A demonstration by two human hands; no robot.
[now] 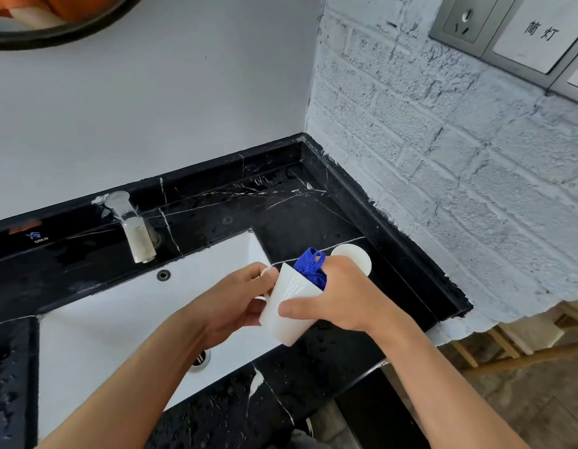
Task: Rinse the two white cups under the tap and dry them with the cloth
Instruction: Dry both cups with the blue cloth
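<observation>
Forearms: both bare, coming up from the bottom edge and meeting over the right end of the sink [87,335].
Counter: black stone with white veins [281,215], wraps around the sink, water drops all over the front bit.
Tap: chrome [132,228], behind the sink, not running as far as I can see. Little "COLD" label just left of it.
Left hand: [236,303] over the sink's right end, fingers curled round the handle side of the mug, thumb up by the rim.
Mug: white [289,306], tilted, mouth pointing up and away, held between both hands right at the sink's right edge.
Cloth: blue [312,267], stuffed into the mug's mouth with a loop poking out the top.
Right hand: [342,296] just right of the sink, thumb pressed on the mug's outside, fingers tucked in with the cloth, so clamped on both.
Second mug: also white [354,257], sitting on the counter right of the sink, half hidden behind the right hand.
Wall: white painted brick further right [443,157], socket and switch up top.
</observation>
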